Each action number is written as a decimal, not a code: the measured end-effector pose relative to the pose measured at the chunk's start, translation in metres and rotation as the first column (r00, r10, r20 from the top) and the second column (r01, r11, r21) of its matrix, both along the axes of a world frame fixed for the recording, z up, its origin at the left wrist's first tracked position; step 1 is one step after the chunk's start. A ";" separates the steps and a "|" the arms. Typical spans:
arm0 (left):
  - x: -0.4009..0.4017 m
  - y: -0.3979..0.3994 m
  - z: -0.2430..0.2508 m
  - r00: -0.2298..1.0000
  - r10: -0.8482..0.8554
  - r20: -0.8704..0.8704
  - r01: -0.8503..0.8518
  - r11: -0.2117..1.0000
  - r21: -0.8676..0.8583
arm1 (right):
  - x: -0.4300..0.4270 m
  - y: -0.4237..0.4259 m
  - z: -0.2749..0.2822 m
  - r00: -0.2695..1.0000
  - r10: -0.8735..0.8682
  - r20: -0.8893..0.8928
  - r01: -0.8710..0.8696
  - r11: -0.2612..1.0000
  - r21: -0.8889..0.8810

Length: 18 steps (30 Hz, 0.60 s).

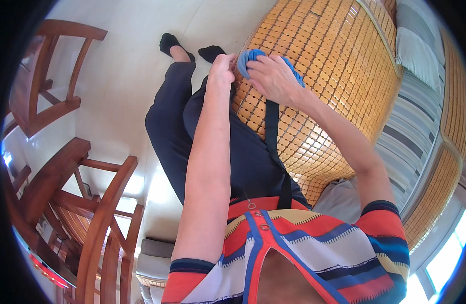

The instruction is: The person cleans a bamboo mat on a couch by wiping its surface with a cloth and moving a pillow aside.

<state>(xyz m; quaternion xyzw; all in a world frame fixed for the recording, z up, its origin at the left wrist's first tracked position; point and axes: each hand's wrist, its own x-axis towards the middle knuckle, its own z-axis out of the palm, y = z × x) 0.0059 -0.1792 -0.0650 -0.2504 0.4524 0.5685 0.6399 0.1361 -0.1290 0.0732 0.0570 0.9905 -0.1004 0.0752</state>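
Observation:
My right hand [275, 78] is closed around a bunched blue cloth [243, 64], whose ends show on both sides of the fingers. It is over the seat covered with a tan tile mat [309, 34]. Just left of the cloth is my left hand [222, 69], near the seat's edge, with its fingers curled; whether they hold anything is hidden. A black strap [271, 125] runs from below my right hand down across the mat to my waist.
My legs in dark trousers [168, 98] extend over the pale floor [119, 76]. Wooden chairs [77, 28] stand at the left. Striped cushioning [404, 133], a light pillow [415, 53] and a grey cushion [337, 199] lie at the right.

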 end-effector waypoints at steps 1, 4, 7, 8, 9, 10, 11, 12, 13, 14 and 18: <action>-0.001 -0.001 0.002 1.000 0.007 0.001 -0.007 1.000 -0.004 | -0.001 0.001 -0.003 1.000 0.007 0.001 -0.007 1.000 -0.004; -0.005 -0.004 0.002 0.999 0.018 0.028 -0.017 0.999 -0.045 | -0.014 0.008 -0.018 0.996 0.024 -0.088 -0.016 0.996 0.092; -0.001 0.002 0.002 0.999 0.019 -0.036 -0.021 0.998 -0.061 | -0.042 0.027 -0.044 0.997 0.045 -0.057 -0.031 0.970 0.240; 0.001 0.007 0.005 0.999 0.017 -0.037 -0.019 0.999 -0.051 | -0.047 0.035 -0.051 0.997 0.043 -0.057 -0.028 0.968 0.250; 0.005 0.004 0.008 0.998 0.051 -0.044 -0.050 0.999 0.020 | -0.052 0.035 -0.058 0.999 0.008 -0.051 0.007 0.961 0.275; 0.009 0.004 0.012 0.995 0.082 -0.047 -0.078 0.993 0.092 | -0.051 0.036 -0.062 0.999 -0.031 -0.044 0.043 0.952 0.303; 0.012 0.006 0.016 0.996 0.076 -0.043 -0.071 0.993 0.097 | -0.043 0.037 -0.064 0.998 -0.038 -0.040 0.049 0.950 0.307; 0.009 0.000 0.013 0.994 0.083 -0.065 -0.079 0.995 0.060 | -0.043 0.026 -0.061 0.999 -0.011 -0.038 0.022 0.957 0.291; 0.006 -0.003 0.012 0.992 0.088 -0.086 -0.086 0.996 0.031 | -0.042 0.018 -0.053 0.999 0.015 -0.035 -0.005 0.960 0.281; 0.002 -0.005 0.011 0.991 0.097 -0.088 -0.095 0.995 0.029 | -0.037 0.008 -0.045 0.999 0.024 -0.037 -0.013 0.960 0.279; -0.003 -0.008 0.011 0.991 0.131 0.009 -0.131 0.990 0.046 | -0.006 -0.025 -0.010 0.999 -0.037 -0.028 0.040 0.993 0.107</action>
